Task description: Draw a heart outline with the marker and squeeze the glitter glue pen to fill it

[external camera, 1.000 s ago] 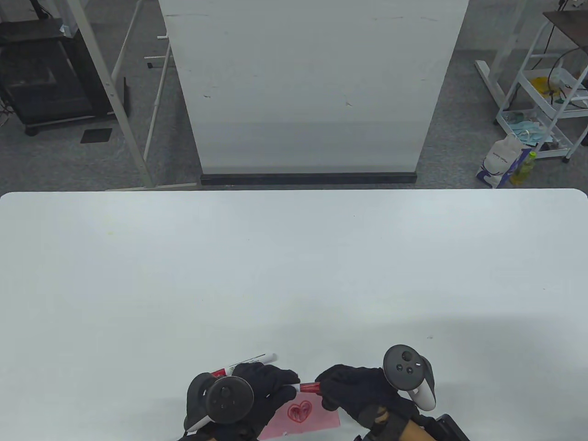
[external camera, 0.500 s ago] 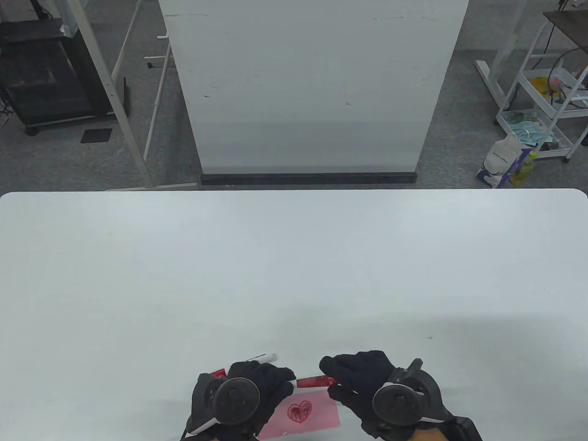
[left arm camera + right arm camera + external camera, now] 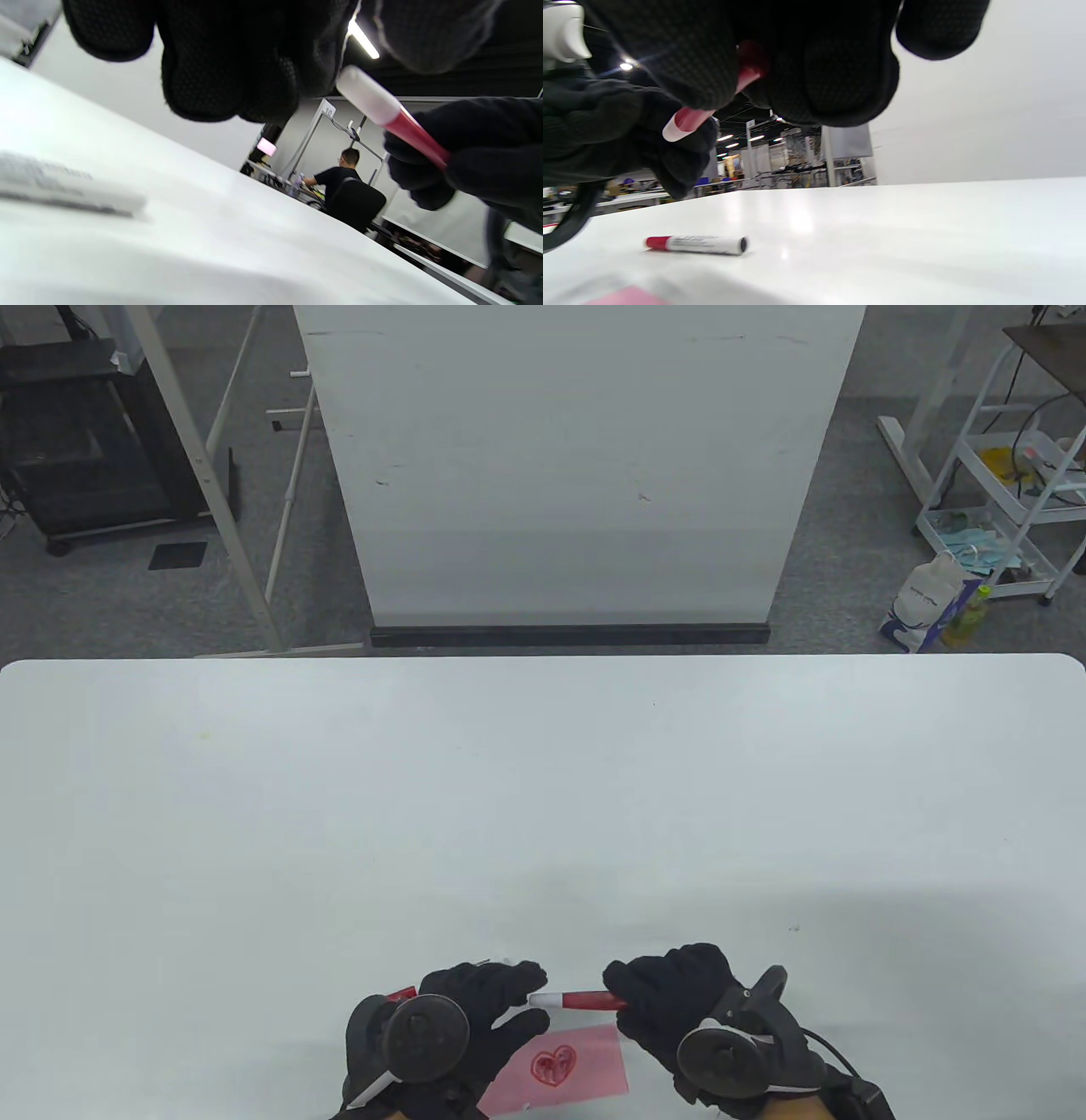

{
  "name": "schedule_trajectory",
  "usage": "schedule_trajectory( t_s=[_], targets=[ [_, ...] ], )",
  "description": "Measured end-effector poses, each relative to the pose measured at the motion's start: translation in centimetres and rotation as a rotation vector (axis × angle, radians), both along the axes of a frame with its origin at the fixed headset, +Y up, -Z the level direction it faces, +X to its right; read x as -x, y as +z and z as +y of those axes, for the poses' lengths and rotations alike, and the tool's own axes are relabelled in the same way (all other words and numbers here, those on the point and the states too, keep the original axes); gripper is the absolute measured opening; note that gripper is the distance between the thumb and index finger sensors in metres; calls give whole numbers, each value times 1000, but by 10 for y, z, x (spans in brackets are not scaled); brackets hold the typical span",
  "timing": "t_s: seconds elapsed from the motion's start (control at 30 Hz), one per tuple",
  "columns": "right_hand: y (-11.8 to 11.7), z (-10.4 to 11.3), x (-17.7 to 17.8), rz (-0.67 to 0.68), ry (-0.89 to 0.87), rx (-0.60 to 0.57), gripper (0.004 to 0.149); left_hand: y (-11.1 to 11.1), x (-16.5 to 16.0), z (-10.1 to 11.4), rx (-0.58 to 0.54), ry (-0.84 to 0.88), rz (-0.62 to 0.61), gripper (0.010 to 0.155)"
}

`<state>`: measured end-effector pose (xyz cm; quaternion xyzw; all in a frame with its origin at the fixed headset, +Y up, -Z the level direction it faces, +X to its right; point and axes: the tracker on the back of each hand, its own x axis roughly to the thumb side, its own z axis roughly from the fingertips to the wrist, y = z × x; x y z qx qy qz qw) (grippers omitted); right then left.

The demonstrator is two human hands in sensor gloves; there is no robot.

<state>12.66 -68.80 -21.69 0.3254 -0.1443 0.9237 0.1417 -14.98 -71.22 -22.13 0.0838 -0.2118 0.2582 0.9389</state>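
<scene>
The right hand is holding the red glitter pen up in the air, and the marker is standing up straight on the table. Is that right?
Not quite. The marker is lying flat on its side on the table, not standing up; the right wrist view shows it. The rest is right: the right hand holds the red glitter pen up in the air.

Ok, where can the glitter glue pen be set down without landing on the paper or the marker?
The table is bare beyond both hands and to the right of the right hand. It is crowded between the hands: glitter glue pen, pink paper, and the marker by the left hand.
</scene>
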Motion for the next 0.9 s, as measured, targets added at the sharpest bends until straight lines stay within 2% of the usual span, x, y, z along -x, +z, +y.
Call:
schedule_trajectory(
  t_s=[0.1, 0.27, 0.37, 0.5, 0.73, 0.8, 0.9],
  targets=[
    [-13, -3, -16, -115, 59, 18, 50, -2, 7, 2, -50, -65, 33, 75],
    [-36, -27, -41, -259, 142, 182, 50, -8, 17, 0, -2, -75, 76, 82],
    [-43, -38, -45, -316, 224, 227, 50, -10, 19, -1, 6, -92, 100, 83],
    [-49, -51, -46, -352, 278, 283, 50, -11, 23, -2, 21, -109, 124, 84],
    [-49, -66, -38, -358, 424, 265, 51, -11, 31, 1, 10, -100, 166, 87],
    [-49, -65, -36, -362, 442, 244, 52, -11, 31, 1, 13, -98, 168, 87],
    [-50, -65, -36, -374, 442, 273, 53, -11, 31, 1, 11, -105, 170, 87]
  ],
)
